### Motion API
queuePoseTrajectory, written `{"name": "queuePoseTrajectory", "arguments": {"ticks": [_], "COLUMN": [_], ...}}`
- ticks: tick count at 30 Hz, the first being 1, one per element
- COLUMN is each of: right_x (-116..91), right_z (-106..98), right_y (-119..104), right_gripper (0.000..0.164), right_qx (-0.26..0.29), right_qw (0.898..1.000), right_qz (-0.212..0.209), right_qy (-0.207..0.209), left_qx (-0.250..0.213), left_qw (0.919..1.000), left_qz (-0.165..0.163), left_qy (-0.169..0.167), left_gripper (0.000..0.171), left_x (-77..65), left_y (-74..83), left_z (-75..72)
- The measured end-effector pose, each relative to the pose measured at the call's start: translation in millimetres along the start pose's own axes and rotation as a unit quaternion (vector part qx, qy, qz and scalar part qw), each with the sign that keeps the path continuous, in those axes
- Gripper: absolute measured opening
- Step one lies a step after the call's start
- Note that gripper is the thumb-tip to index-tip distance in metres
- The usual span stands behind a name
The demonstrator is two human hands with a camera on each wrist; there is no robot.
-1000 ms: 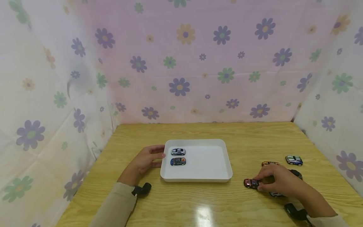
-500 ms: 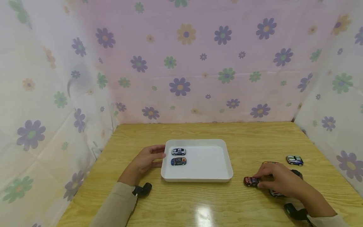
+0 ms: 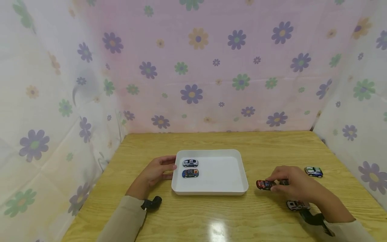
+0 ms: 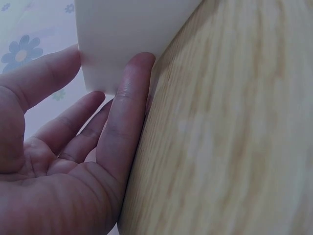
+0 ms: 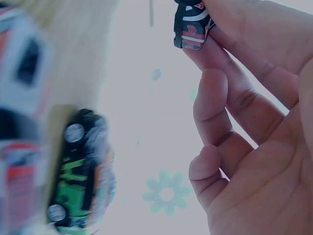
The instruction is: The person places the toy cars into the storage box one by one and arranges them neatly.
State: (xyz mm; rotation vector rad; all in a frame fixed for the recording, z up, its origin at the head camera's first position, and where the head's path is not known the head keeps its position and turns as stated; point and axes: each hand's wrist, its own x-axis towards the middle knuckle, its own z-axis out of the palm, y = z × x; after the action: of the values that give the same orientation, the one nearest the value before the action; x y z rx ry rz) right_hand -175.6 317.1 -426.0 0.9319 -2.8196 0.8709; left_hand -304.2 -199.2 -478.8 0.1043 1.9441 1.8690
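My right hand (image 3: 297, 185) pinches a red and black toy car (image 3: 265, 185) between thumb and fingers, just above the table right of the white tray (image 3: 223, 193). In the right wrist view the held car (image 5: 194, 27) shows only one end. My left hand (image 3: 155, 169) rests its fingers against the tray's left wall; up close, that hand (image 4: 88, 147) has rather straight fingers touching the white side. Inside the tray, at its left, lie a white toy car (image 3: 190, 163) and a dark blue one with orange (image 3: 190, 173), one in front of the other.
A white and green toy car (image 3: 313, 171) stands at the far right. A grey and red one (image 3: 296, 205) sits by the right wrist strap, and a dark one (image 3: 284, 182) is partly hidden under my hand. Flowered cloth (image 3: 211, 77) walls the wooden table (image 3: 211, 215).
My right hand has risen off the table and moved slightly away from me and left with the red and black car. The left hand and tray stay put.
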Motion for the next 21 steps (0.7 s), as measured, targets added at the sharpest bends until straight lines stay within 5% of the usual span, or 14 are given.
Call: {"name": "queuePoseTrajectory", "arguments": {"ticks": [21], "right_x": [48], "right_z": [-4], "right_y": [-20], "right_gripper": [0.023], "right_qx": [-0.021], "right_qw": [0.999], "right_qz": [-0.027], "right_qy": [-0.007], "left_qx": [0.007], "left_qw": [0.9999], "left_qz": [0.011], "left_qy": [-0.001], "left_gripper": [0.055], "left_x": [-0.1], "left_y": [-2.9], "left_z": [-0.4]}}
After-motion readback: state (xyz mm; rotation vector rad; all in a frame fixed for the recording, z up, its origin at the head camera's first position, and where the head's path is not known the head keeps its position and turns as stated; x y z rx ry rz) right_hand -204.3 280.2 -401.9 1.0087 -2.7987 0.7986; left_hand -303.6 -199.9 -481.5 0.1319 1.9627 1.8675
